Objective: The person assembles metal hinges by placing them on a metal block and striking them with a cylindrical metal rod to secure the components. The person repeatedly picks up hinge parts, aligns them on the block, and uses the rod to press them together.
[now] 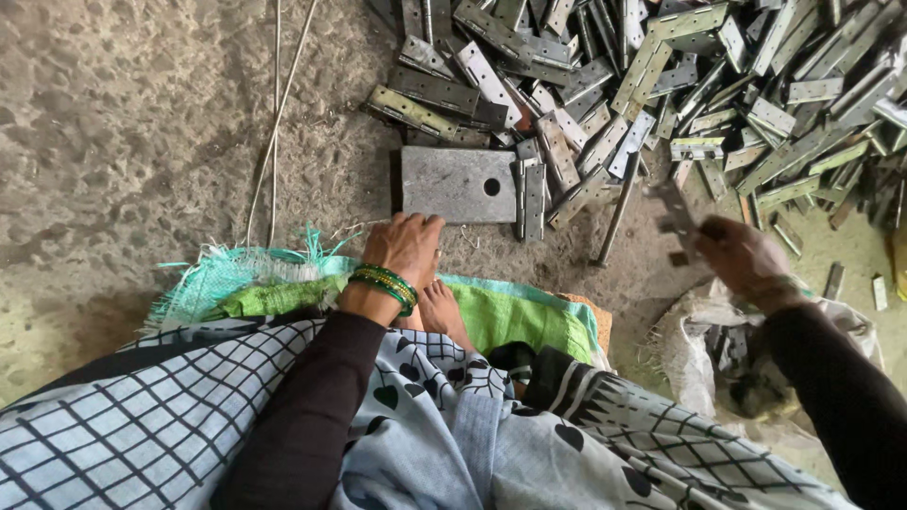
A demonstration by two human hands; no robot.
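Hinge (675,219) pinched in right hand (746,260), left hand (404,247) resting open-fingered at steel block (459,184) edge; large hinge pile (661,85) apparently unprocessed on floor (132,142).

Left hand (404,247) flat; right (742,257) — clenched

— What is held in the right hand (746,260)?
— A blurred grey metal hinge leaf (673,215) is gripped above a white sack (694,354).
— And the left hand (404,247)?
— It is rested at the edge of a flat grey steel block with one round hole (453,184), beside the heap of metal hinges (661,85).
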